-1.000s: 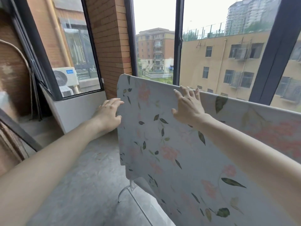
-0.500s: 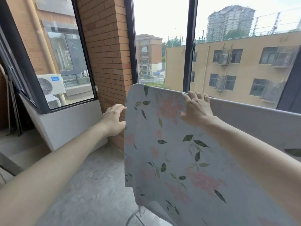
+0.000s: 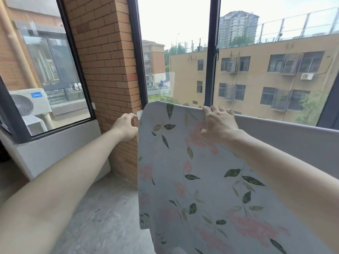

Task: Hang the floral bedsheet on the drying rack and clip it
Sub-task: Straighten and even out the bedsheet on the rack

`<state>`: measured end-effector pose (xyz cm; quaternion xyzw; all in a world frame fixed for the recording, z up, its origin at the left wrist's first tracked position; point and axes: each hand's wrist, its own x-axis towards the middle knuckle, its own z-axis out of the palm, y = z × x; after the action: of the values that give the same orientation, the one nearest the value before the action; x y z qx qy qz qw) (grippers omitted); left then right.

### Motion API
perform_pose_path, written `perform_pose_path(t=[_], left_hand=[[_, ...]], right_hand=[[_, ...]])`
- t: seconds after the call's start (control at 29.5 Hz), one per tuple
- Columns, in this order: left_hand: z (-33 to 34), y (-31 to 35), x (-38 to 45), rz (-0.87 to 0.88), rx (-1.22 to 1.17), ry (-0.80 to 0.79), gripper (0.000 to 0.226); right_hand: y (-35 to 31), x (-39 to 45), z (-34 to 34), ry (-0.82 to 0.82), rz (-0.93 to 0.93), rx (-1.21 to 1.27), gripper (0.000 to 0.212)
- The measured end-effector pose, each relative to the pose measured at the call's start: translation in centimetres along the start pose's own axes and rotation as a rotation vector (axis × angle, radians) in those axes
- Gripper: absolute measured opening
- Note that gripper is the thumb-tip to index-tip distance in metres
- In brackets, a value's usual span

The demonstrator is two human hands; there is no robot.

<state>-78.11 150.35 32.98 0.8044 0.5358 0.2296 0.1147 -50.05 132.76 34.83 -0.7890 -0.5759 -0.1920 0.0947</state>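
Note:
The floral bedsheet (image 3: 183,171), pale grey with pink flowers and green leaves, hangs folded over a rail in front of the window. The drying rack itself is hidden under it. My left hand (image 3: 126,127) is at the sheet's left edge, fingers curled and pinching the fabric near the top corner. My right hand (image 3: 218,123) is on the top fold, fingers curled over the edge and holding the cloth. To the right the sheet shows its plain grey side (image 3: 293,142). No clip is in view.
A brick pillar (image 3: 108,70) stands just left of the sheet, with dark-framed windows (image 3: 211,52) on both sides. A grey sill wall (image 3: 60,142) runs along the left. Bare concrete floor (image 3: 102,217) lies below my left arm.
My left hand went from lying flat beside the sheet to pinching its edge. The right hand's fingers curled over the top fold. The view turned left and the sheet shifted along the rail.

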Motion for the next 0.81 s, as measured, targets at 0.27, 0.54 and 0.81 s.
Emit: perform_pose_path(t=[0.27,0.54,0.81], left_hand=[[0.3,-2.2,7.6,0.017,0.034,0.035,0.056],[0.7,-3.1,16.2,0.096,0.07,-0.041,0.037],[2.9,-2.8,20.0,0.284,0.132,-0.239,0.022]], right_hand=[[-4.0,5.2,1.1,0.065,0.005,0.084,0.035],[-3.4,6.0,3.5,0.328,0.125,-0.038,0.023],[-5.4,6.8,3.3,0.308,0.286,-0.038,0.042]])
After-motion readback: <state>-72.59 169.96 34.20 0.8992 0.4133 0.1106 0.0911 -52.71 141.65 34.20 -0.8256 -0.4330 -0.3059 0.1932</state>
